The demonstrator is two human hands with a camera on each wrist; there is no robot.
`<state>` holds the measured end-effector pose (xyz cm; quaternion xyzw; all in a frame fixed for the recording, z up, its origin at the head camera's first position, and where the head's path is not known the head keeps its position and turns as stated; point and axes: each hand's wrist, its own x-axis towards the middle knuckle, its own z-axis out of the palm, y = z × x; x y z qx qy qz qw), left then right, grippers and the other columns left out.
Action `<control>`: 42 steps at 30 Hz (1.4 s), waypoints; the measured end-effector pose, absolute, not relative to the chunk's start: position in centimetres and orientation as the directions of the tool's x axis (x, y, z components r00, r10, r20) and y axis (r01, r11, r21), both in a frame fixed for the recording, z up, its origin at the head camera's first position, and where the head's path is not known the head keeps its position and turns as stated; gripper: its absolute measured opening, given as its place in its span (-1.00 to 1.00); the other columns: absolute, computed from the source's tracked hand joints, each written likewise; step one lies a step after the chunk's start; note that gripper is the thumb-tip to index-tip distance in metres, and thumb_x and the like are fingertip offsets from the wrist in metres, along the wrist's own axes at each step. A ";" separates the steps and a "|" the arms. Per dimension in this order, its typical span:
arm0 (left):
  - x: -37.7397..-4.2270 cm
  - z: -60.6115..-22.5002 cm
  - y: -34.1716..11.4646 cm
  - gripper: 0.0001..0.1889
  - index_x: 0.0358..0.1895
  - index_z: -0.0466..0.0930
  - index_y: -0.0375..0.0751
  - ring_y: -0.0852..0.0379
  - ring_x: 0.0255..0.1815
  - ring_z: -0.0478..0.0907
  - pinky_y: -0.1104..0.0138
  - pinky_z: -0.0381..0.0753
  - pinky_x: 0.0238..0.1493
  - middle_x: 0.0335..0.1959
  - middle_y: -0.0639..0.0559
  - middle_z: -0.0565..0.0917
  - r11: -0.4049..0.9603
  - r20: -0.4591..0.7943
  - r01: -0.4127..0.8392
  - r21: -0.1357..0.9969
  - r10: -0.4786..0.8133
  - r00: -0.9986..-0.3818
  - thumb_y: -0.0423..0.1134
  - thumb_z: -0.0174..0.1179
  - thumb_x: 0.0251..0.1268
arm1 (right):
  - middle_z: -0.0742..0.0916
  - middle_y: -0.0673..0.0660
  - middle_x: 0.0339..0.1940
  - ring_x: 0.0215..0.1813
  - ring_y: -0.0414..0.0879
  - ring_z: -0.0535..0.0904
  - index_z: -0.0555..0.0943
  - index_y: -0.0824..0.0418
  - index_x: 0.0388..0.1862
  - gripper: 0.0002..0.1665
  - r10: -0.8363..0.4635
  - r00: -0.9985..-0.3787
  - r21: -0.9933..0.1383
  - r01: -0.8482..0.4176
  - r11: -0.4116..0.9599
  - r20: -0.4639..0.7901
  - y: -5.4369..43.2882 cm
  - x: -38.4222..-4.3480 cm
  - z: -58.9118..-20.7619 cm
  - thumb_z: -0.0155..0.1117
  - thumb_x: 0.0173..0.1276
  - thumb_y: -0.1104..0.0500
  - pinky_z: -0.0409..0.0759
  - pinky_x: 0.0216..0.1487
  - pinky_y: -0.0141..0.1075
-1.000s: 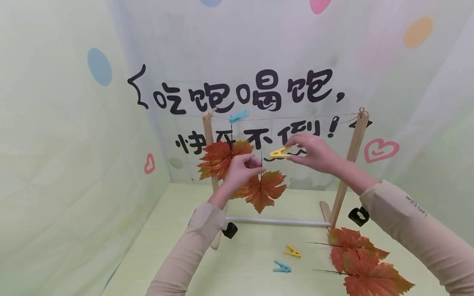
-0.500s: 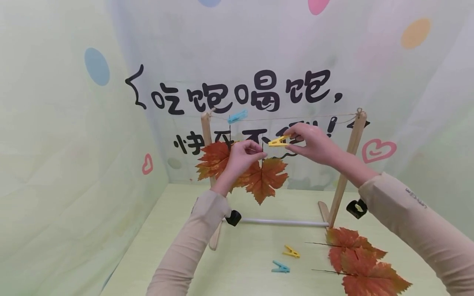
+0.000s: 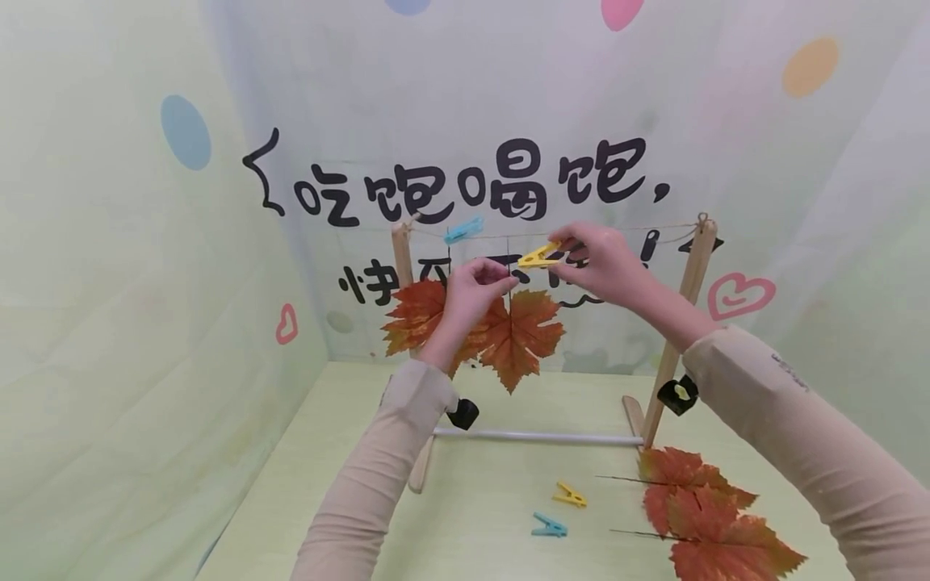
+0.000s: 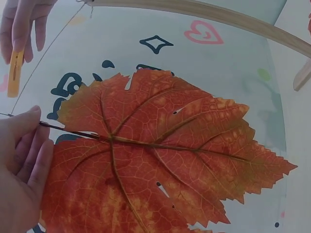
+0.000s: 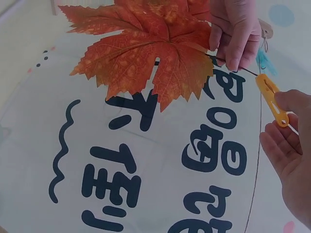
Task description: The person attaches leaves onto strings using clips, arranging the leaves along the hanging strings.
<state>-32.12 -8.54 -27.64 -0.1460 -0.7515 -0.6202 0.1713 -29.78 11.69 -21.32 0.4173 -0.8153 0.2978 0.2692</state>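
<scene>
My left hand (image 3: 475,294) pinches the thin dark stem of an orange-red maple leaf (image 3: 519,335), which hangs point down just below the string (image 3: 639,230). The stem's tip reaches up to the string's height in the head view. Between thumb and fingers, my right hand (image 3: 606,262) grips a yellow clothespin (image 3: 539,257), its nose pointing left close to the stem. In the right wrist view the clothespin (image 5: 271,99) overlaps the string near the stem's end. Left of my hands, a blue clothespin (image 3: 463,231) holds another leaf (image 3: 416,311) on the string, partly hidden by my left hand.
Two wooden posts (image 3: 690,298) carry the string, joined low down by a white rod (image 3: 538,436). On the table (image 3: 465,516) lie a yellow clothespin (image 3: 570,494), a blue clothespin (image 3: 550,525) and two overlapping leaves (image 3: 726,532) at the right. A printed backdrop (image 3: 450,97) stands behind.
Both hands have risen toward the string, bringing up the leaf and the yellow clothespin. The leaf's stem tip has moved up to the string's height.
</scene>
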 end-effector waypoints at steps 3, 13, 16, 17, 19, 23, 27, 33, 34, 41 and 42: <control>-32.3 -27.5 -8.5 -0.82 -0.34 0.62 -0.33 0.16 -0.44 0.51 0.48 0.50 -0.42 -0.41 -0.10 0.64 0.197 0.453 0.442 0.875 -0.013 -0.891 -0.31 0.34 -0.01 | 0.64 0.31 -0.23 -0.24 0.04 0.60 0.52 0.48 -0.17 -0.67 -0.499 -0.516 -0.290 -0.838 0.463 0.696 11.5 -30.0 -21.2 0.33 0.04 0.44 0.62 -0.23 -0.23; -33.1 -27.2 -8.6 -0.78 -0.30 0.63 -0.37 0.14 -0.42 0.52 0.49 0.51 -0.40 -0.38 -0.12 0.65 0.221 0.460 0.438 0.871 -0.060 -0.886 -0.30 0.34 0.00 | 0.65 0.25 -0.25 -0.19 0.01 0.57 0.55 0.45 -0.17 -0.67 -0.429 -0.510 -0.291 -0.828 0.479 0.746 10.5 -30.6 -20.4 0.35 0.09 0.32 0.62 -0.24 -0.20; -33.2 -27.1 -8.4 -0.76 -0.28 0.63 -0.39 0.14 -0.41 0.53 0.49 0.52 -0.39 -0.37 -0.12 0.65 0.211 0.453 0.432 0.877 -0.067 -0.889 -0.29 0.34 0.00 | 0.64 0.25 -0.25 -0.19 0.03 0.58 0.55 0.45 -0.17 -0.67 -0.418 -0.503 -0.268 -0.822 0.503 0.757 10.2 -30.6 -20.0 0.35 0.09 0.31 0.62 -0.25 -0.25; -33.2 -27.1 -8.3 -0.76 -0.28 0.63 -0.40 0.14 -0.41 0.53 0.49 0.52 -0.40 -0.37 -0.13 0.65 0.208 0.453 0.431 0.878 -0.072 -0.889 -0.29 0.34 0.00 | 0.64 0.26 -0.25 -0.19 0.04 0.58 0.55 0.46 -0.17 -0.67 -0.411 -0.504 -0.266 -0.817 0.511 0.760 10.2 -30.7 -19.9 0.35 0.09 0.32 0.62 -0.25 -0.25; -33.2 -27.0 -8.1 -0.77 -0.30 0.64 -0.38 0.15 -0.41 0.53 0.49 0.52 -0.41 -0.37 -0.13 0.65 0.206 0.453 0.430 0.879 -0.081 -0.888 -0.29 0.34 0.00 | 0.64 0.27 -0.24 -0.18 0.04 0.58 0.55 0.46 -0.16 -0.66 -0.395 -0.514 -0.266 -0.803 0.532 0.762 10.0 -30.8 -19.6 0.35 0.08 0.33 0.62 -0.24 -0.24; -33.0 -26.9 -7.9 -0.81 -0.34 0.64 -0.34 0.16 -0.43 0.52 0.49 0.50 -0.43 -0.39 -0.12 0.65 0.214 0.460 0.432 0.876 -0.102 -0.882 -0.29 0.35 0.00 | 0.65 0.28 -0.24 -0.19 0.04 0.58 0.56 0.46 -0.15 -0.67 -0.368 -0.536 -0.278 -0.780 0.561 0.760 9.7 -31.0 -19.2 0.34 0.09 0.34 0.62 -0.21 -0.23; -32.9 -26.9 -7.8 -0.82 -0.35 0.65 -0.33 0.16 -0.44 0.52 0.49 0.50 -0.44 -0.40 -0.11 0.65 0.218 0.461 0.430 0.876 -0.114 -0.880 -0.29 0.35 -0.01 | 0.67 0.28 -0.25 -0.22 0.03 0.59 0.58 0.45 -0.17 -0.69 -0.355 -0.552 -0.273 -0.756 0.595 0.755 9.5 -31.1 -18.8 0.34 0.09 0.33 0.61 -0.20 -0.24; -33.1 -27.1 -7.8 -0.81 -0.34 0.64 -0.35 0.18 -0.45 0.50 0.50 0.49 -0.44 -0.40 -0.12 0.65 0.221 0.451 0.418 0.881 -0.127 -0.883 -0.29 0.34 0.00 | 0.69 0.27 -0.29 -0.29 0.01 0.60 0.62 0.43 -0.21 -0.72 -0.353 -0.574 -0.277 -0.736 0.618 0.739 9.3 -31.3 -18.8 0.34 0.08 0.34 0.60 -0.23 -0.25; -33.2 -27.1 -7.8 -0.81 -0.34 0.64 -0.35 0.18 -0.45 0.50 0.50 0.48 -0.45 -0.40 -0.12 0.65 0.222 0.451 0.417 0.881 -0.132 -0.883 -0.29 0.35 0.00 | 0.69 0.27 -0.29 -0.30 0.01 0.60 0.62 0.43 -0.21 -0.73 -0.353 -0.574 -0.274 -0.735 0.620 0.739 9.3 -31.3 -18.8 0.35 0.08 0.33 0.60 -0.24 -0.25; -33.4 -27.1 -7.5 -0.81 -0.35 0.65 -0.37 0.16 -0.45 0.54 0.49 0.49 -0.46 -0.40 -0.15 0.66 0.225 0.474 0.439 0.870 -0.135 -0.870 -0.31 0.35 -0.02 | 0.70 0.26 -0.30 -0.34 0.02 0.59 0.65 0.40 -0.23 -0.73 -0.341 -0.571 -0.260 -0.723 0.640 0.747 9.1 -31.8 -18.7 0.36 0.07 0.28 0.56 -0.32 -0.24; -33.4 -27.0 -7.5 -0.81 -0.35 0.65 -0.36 0.16 -0.44 0.54 0.49 0.50 -0.46 -0.40 -0.15 0.66 0.227 0.477 0.442 0.868 -0.135 -0.868 -0.31 0.35 -0.02 | 0.70 0.26 -0.30 -0.34 0.02 0.59 0.65 0.40 -0.24 -0.73 -0.338 -0.573 -0.261 -0.719 0.644 0.747 9.0 -31.8 -18.7 0.36 0.07 0.28 0.56 -0.33 -0.24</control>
